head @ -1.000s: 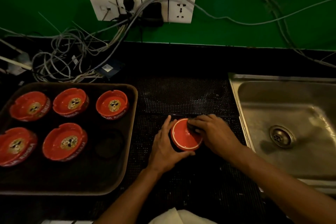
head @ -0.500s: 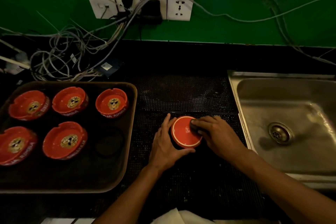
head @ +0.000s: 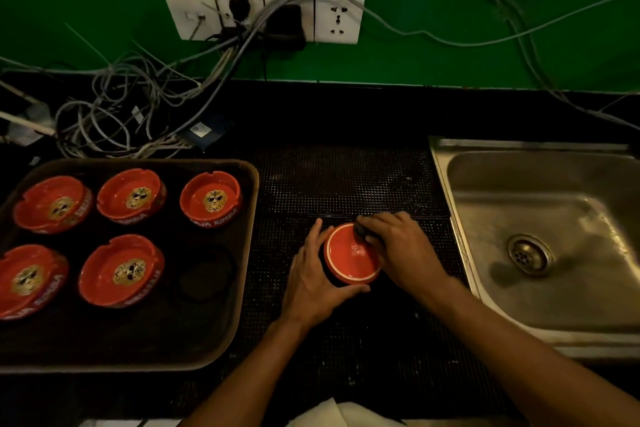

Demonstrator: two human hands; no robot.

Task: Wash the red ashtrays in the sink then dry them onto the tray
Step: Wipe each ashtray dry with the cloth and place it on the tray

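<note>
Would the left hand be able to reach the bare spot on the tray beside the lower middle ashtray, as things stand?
Probably yes. The left hand grips the upturned ashtray just right of the tray, and nothing stands between them. The bare spot lies at the tray's near-right side, though the hand is occupied now.

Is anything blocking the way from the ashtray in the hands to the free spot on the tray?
Nothing visible does. The upturned ashtray, gripped by the left hand while the right hand rubs it, sits on the mat beside the tray. The tray's near-right corner holds no ashtray; only its low rim lies between.
</note>
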